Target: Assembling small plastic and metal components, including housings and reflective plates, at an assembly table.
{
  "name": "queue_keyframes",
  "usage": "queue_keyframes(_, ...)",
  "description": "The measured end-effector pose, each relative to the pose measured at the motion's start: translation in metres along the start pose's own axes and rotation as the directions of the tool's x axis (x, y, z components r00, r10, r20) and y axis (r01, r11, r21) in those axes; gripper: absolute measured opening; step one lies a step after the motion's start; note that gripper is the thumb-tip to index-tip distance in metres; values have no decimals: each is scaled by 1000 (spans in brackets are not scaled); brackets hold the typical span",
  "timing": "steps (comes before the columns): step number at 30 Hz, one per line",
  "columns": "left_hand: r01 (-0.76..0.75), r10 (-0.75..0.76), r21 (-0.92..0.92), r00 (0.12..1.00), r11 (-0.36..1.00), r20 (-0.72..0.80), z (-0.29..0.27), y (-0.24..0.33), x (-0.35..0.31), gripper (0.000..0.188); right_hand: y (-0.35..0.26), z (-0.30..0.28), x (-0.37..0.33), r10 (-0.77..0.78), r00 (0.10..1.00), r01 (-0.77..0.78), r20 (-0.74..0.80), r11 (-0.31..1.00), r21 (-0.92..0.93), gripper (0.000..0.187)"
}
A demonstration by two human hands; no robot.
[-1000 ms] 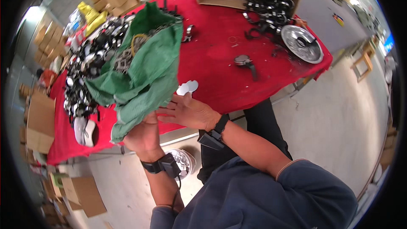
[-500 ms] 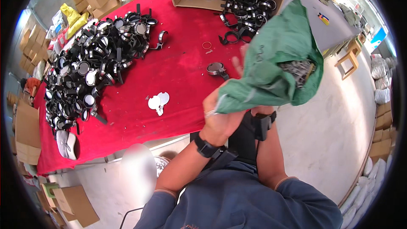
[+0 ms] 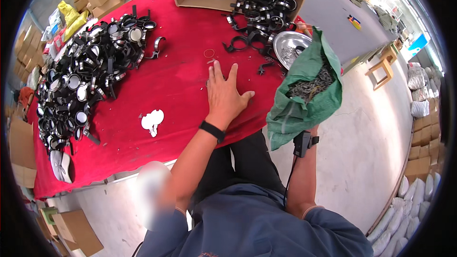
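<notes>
My left hand [image 3: 224,94] is spread with its palm down over the red cloth [image 3: 181,93]. It covers the place where a dark round clamp lay. My right hand is hidden by a green woven sack [image 3: 304,74] that it holds up at the table's front right edge. Inside the sack's mouth show many small grey metal pieces [image 3: 312,85]. Just beyond the sack a shiny metal dish [image 3: 281,47] holds more small metal bits.
A heap of black and silver ring clamps [image 3: 78,74] covers the table's left. More clamps [image 3: 264,2] spill from an open cardboard box [image 3: 209,3] at the back. White disc-shaped pieces [image 3: 153,120] and a grey computer mouse [image 3: 61,165] lie nearer me. A grey table [image 3: 333,21] adjoins on the right.
My left hand has let go of the sack and moved left onto the cloth. The sack is lower, its mouth opened wider, and the metal dish has come into sight. The view has shifted slightly.
</notes>
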State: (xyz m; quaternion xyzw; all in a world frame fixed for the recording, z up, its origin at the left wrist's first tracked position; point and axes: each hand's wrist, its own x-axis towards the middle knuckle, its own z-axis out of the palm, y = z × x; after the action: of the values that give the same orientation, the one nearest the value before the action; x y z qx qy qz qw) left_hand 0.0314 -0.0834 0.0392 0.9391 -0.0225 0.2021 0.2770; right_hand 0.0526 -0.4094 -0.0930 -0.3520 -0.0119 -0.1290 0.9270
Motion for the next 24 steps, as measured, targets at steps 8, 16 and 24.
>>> queue_keyframes(8,-55,32,200,992,978,118,6,-67,2,54,-43,129,4,83,982,-68,-168,993,95,51)
queue_keyframes(16,-81,65,410,996,908,54,-74,-141,-33,62,-54,215,60,47,993,-24,109,979,-200,47)
queue_keyframes(24,89,-86,240,996,967,-26,-102,-148,-58,60,7,295,76,187,835,478,518,221,-850,71)
